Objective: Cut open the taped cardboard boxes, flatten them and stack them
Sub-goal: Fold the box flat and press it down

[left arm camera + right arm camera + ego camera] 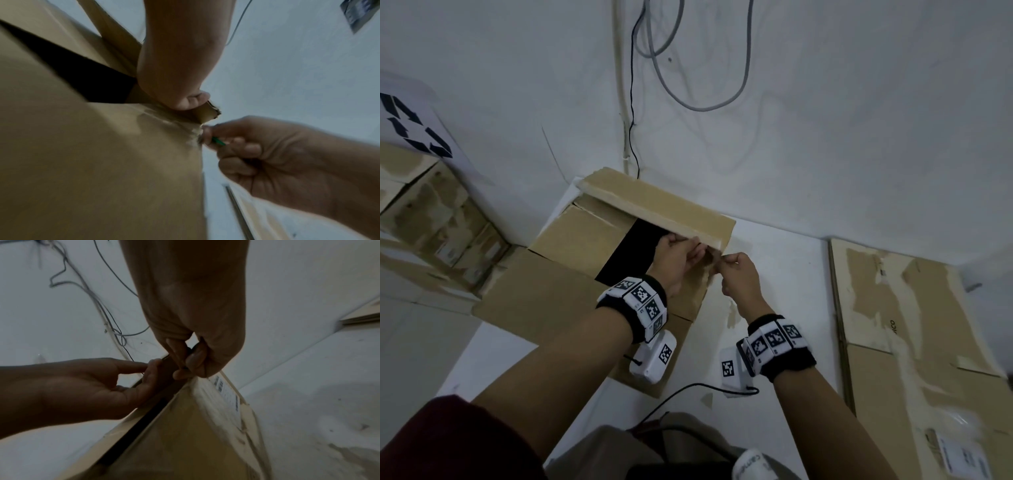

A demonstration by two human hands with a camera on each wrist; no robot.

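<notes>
My left hand [677, 254] pinches the box [599, 270] flap corner taut so my right hand [739, 274], gripping a green cutter [218, 141], can slit the corner seam.

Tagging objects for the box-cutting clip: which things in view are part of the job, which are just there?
Job: open box, its raised flap, left hand, right hand, green-handled tool, flattened boxes, boxes at left.
Lying about: wall cables, recycling sign.
</notes>
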